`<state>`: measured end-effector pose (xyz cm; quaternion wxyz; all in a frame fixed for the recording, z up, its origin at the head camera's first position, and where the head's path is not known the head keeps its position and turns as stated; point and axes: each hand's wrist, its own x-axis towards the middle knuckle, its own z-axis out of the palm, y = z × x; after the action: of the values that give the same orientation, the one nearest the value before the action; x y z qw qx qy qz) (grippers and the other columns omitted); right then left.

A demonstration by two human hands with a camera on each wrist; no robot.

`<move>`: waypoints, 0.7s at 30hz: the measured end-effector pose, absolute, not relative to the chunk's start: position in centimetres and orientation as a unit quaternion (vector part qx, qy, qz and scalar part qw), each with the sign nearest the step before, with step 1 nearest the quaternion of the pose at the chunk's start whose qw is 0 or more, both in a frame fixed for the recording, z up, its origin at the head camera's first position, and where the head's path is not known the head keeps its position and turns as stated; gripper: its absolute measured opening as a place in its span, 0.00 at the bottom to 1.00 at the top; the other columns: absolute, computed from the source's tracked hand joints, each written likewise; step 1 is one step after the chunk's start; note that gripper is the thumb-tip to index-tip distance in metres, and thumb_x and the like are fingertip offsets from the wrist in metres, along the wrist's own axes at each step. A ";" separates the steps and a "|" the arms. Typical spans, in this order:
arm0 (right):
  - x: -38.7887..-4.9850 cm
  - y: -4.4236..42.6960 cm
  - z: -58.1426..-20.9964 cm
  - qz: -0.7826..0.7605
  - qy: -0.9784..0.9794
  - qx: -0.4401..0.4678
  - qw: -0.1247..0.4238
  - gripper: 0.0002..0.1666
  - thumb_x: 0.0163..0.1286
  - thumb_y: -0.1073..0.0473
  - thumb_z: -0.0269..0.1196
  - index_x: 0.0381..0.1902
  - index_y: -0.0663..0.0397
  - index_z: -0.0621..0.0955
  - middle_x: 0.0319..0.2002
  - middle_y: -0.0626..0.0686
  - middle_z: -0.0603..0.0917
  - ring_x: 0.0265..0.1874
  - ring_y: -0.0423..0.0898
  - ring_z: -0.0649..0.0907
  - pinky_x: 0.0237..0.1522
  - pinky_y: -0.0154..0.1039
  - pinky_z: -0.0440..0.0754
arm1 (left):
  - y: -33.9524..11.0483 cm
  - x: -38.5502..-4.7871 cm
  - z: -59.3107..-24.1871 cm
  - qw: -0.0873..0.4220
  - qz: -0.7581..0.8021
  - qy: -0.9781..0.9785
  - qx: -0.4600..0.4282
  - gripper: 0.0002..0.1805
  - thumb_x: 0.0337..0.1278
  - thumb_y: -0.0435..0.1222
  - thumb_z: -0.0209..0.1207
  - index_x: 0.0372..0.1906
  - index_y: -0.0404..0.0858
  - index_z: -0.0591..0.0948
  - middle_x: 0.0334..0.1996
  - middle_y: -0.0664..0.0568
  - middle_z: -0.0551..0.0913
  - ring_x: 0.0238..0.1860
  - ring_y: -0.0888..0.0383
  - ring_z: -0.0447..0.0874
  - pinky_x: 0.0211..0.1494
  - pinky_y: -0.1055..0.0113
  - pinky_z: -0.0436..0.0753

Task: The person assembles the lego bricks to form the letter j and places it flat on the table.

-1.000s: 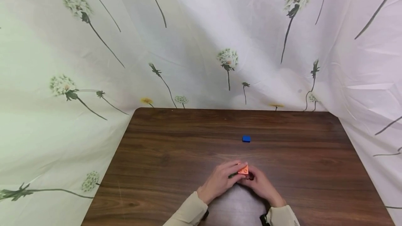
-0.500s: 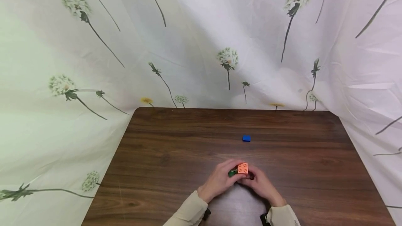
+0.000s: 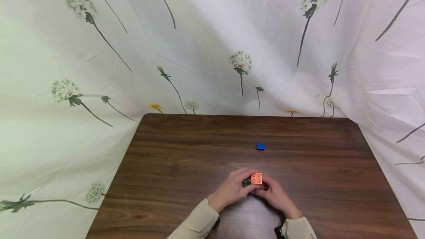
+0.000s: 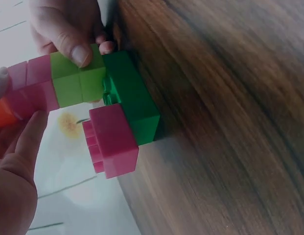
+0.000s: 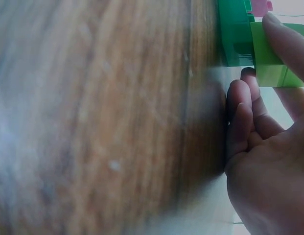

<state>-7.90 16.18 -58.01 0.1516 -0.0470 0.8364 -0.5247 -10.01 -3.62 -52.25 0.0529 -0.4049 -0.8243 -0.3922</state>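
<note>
Both hands hold a tower of toy building bricks at the table's near middle. My left hand (image 3: 231, 190) pinches the upper bricks, with fingers and thumb at opposite sides of the orange brick (image 3: 256, 178) on top and the pink brick (image 4: 35, 85) under it. Below, my right hand (image 3: 278, 197) grips the lime green brick (image 4: 76, 81), its thumb against one face. A long dark green brick (image 4: 132, 95) forms the base at table level. On its other end is a second pink brick (image 4: 114, 139), seen in the left wrist view.
A small blue brick (image 3: 260, 146) lies on the brown wooden table (image 3: 186, 158), beyond the hands. A white cloth with printed dandelions (image 3: 206, 47) hangs behind the table and at its sides.
A second ago left fingers lay across the orange brick's top; they have since drawn back to its sides, baring its studs. The right hand and blue brick have stayed put.
</note>
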 end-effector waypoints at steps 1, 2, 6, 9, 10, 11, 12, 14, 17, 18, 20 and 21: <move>-7.9 16.2 -58.0 -0.526 0.836 -0.048 0.151 0.24 0.57 0.48 0.71 0.52 0.42 0.80 0.49 0.47 0.82 0.46 0.43 0.79 0.49 0.35 0.76 | -3.6 -10.1 -52.2 0.053 -0.389 -0.825 -0.406 0.20 0.58 0.40 0.64 0.54 0.38 0.78 0.48 0.49 0.84 0.50 0.59 0.83 0.54 0.71 0.80; -7.9 16.2 -58.0 -0.527 0.835 -0.048 0.151 0.24 0.57 0.48 0.71 0.52 0.42 0.80 0.49 0.47 0.82 0.46 0.43 0.79 0.49 0.34 0.76 | -3.6 -10.1 -52.1 0.052 -0.387 -0.826 -0.407 0.20 0.58 0.40 0.64 0.54 0.38 0.79 0.48 0.49 0.84 0.50 0.59 0.83 0.54 0.71 0.80; -7.9 16.2 -58.0 -0.532 0.832 -0.052 0.149 0.23 0.58 0.49 0.70 0.51 0.43 0.81 0.48 0.47 0.82 0.44 0.41 0.78 0.47 0.33 0.76 | -3.5 -10.2 -51.8 0.033 -0.381 -0.833 -0.400 0.20 0.57 0.41 0.65 0.53 0.39 0.79 0.47 0.50 0.84 0.49 0.60 0.83 0.53 0.71 0.80; -7.8 16.2 -58.0 -0.532 0.832 -0.060 0.142 0.21 0.58 0.49 0.71 0.49 0.44 0.81 0.45 0.47 0.82 0.41 0.40 0.78 0.45 0.32 0.76 | -3.6 -10.2 -51.7 0.013 -0.377 -0.841 -0.388 0.20 0.57 0.43 0.65 0.53 0.40 0.79 0.47 0.51 0.85 0.49 0.61 0.83 0.53 0.73 0.80; -7.8 16.2 -58.0 -0.531 0.834 -0.063 0.138 0.21 0.57 0.49 0.71 0.49 0.45 0.81 0.44 0.47 0.82 0.41 0.39 0.77 0.44 0.32 0.75 | -3.6 -10.2 -51.7 0.007 -0.375 -0.844 -0.384 0.20 0.57 0.43 0.65 0.52 0.40 0.80 0.47 0.52 0.85 0.48 0.62 0.83 0.53 0.73 0.80; -7.8 16.1 -58.1 -0.529 0.835 -0.067 0.134 0.21 0.57 0.50 0.71 0.48 0.46 0.81 0.43 0.48 0.82 0.40 0.39 0.77 0.44 0.32 0.75 | -3.6 -10.3 -51.6 0.002 -0.376 -0.845 -0.380 0.20 0.56 0.43 0.66 0.52 0.41 0.80 0.46 0.52 0.85 0.48 0.62 0.83 0.53 0.73 0.79; -7.8 16.1 -58.1 -0.528 0.836 -0.069 0.130 0.20 0.57 0.50 0.71 0.47 0.46 0.82 0.42 0.48 0.83 0.39 0.39 0.77 0.43 0.32 0.75 | -3.7 -10.3 -51.5 -0.003 -0.376 -0.846 -0.378 0.20 0.56 0.43 0.66 0.52 0.41 0.80 0.46 0.53 0.85 0.48 0.63 0.83 0.52 0.73 0.79; -7.8 16.1 -58.1 -0.525 0.839 -0.073 0.126 0.20 0.57 0.50 0.71 0.47 0.47 0.82 0.42 0.48 0.82 0.39 0.38 0.77 0.43 0.31 0.75 | -3.7 -10.3 -51.3 -0.011 -0.373 -0.849 -0.374 0.19 0.55 0.43 0.67 0.51 0.41 0.81 0.45 0.53 0.85 0.48 0.63 0.83 0.52 0.74 0.79; -7.8 16.0 -58.2 -0.522 0.840 -0.069 0.130 0.20 0.57 0.49 0.71 0.47 0.46 0.82 0.42 0.47 0.82 0.39 0.39 0.77 0.43 0.32 0.75 | -3.8 -10.3 -51.1 -0.027 -0.364 -0.856 -0.366 0.19 0.55 0.44 0.66 0.51 0.43 0.81 0.45 0.55 0.85 0.46 0.63 0.83 0.50 0.74 0.79; -7.8 16.1 -58.2 -0.520 0.841 -0.065 0.133 0.20 0.57 0.49 0.71 0.47 0.45 0.82 0.42 0.47 0.82 0.40 0.39 0.77 0.43 0.32 0.75 | -3.8 -10.3 -51.0 -0.029 -0.356 -0.860 -0.364 0.19 0.55 0.45 0.66 0.51 0.43 0.81 0.45 0.55 0.85 0.46 0.63 0.84 0.50 0.74 0.79; -7.8 16.1 -58.1 -0.520 0.840 -0.062 0.138 0.20 0.58 0.49 0.70 0.47 0.44 0.81 0.43 0.47 0.82 0.40 0.40 0.77 0.43 0.32 0.75 | -3.7 -10.4 -50.9 -0.030 -0.335 -0.870 -0.359 0.20 0.55 0.47 0.66 0.51 0.45 0.81 0.45 0.57 0.86 0.46 0.63 0.84 0.51 0.72 0.79; -7.8 16.1 -58.1 -0.520 0.841 -0.060 0.141 0.20 0.58 0.49 0.70 0.47 0.44 0.81 0.43 0.47 0.82 0.40 0.41 0.77 0.43 0.32 0.75 | -3.7 -10.4 -50.9 -0.030 -0.326 -0.874 -0.358 0.20 0.55 0.48 0.66 0.51 0.46 0.82 0.45 0.58 0.86 0.46 0.63 0.84 0.50 0.71 0.79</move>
<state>-7.81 16.14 -58.11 0.1412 -0.0595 0.8406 -0.5195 -10.44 -3.71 -50.86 -0.0296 -0.3584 -0.8742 -0.3263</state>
